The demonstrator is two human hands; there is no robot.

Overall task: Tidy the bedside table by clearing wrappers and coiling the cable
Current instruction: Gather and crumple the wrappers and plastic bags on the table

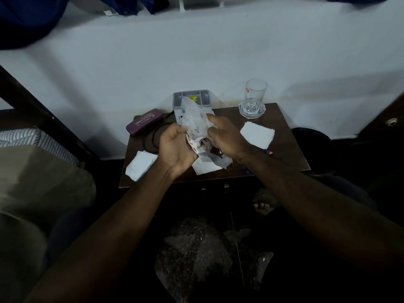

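My left hand (175, 147) and my right hand (225, 136) both grip a bunch of clear plastic wrappers (194, 121) above the middle of the small brown bedside table (284, 154). A crumpled pinkish wrapper (197, 145) shows between the palms. A black cable (150, 136) lies in loose loops on the table's left part, partly hidden by my left hand. White paper pieces lie at the front left (140, 164), under my hands (205, 167) and on the right (258, 134).
A purple glasses case (144, 123) sits at the back left, a grey tray (192, 98) leans at the wall, and an empty glass (253, 99) stands back right. A dark bin (312, 141) is on the floor to the right. A bed lies to the left.
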